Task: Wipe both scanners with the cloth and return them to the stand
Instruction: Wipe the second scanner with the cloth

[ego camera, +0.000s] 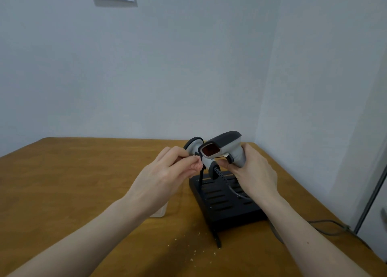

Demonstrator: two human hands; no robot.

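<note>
My right hand (251, 172) grips the handle of a grey and black scanner (225, 146), held above the stand with its dark red window facing me. A second grey scanner (195, 146) sits just behind and left of it, over the black slotted stand base (224, 201). A coiled cable (221, 175) leaves its lower end. The fingers of my left hand (165, 174) are pinched together against this second scanner's handle. A pale whitish object (160, 213), possibly the cloth, lies on the table, mostly hidden under my left wrist.
The brown wooden table (73, 182) stands in a corner with white walls behind and to the right. A thin black rod (216, 238) juts from the stand's front. A grey cable (326, 224) trails off to the right. Small crumbs (194, 251) lie near the front.
</note>
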